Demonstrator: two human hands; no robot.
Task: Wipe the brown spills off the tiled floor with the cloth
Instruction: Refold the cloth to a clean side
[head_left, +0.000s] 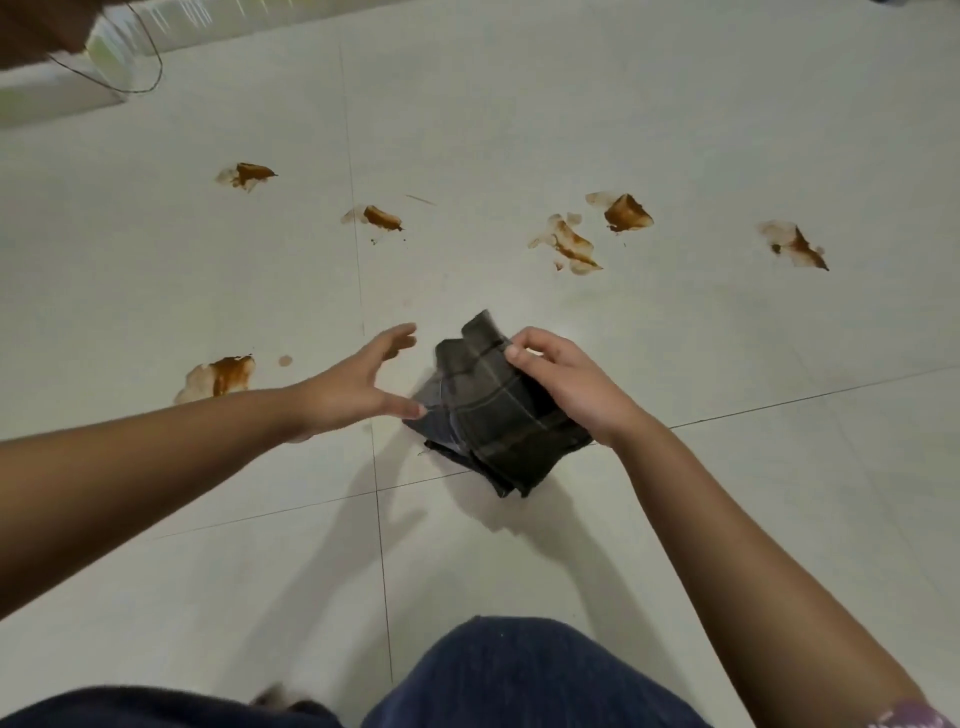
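Head view, looking down: the right hand (566, 387) grips a folded dark plaid cloth (493, 410) at its upper edge, thumb and fingers pinched on the fabric, holding it above the pale tiled floor (675, 519). The left hand (358, 382) is spread open and holds nothing, its thumb tip at the cloth's left edge. Six brown sauce-like spills (569, 244) dot the tiles, five beyond the hands, one beside the left forearm.

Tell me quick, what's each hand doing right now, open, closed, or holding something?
Left hand: open, fingers spread, thumb tip at the edge of the cloth, no grip on it.
Right hand: closed on the cloth, holding it.
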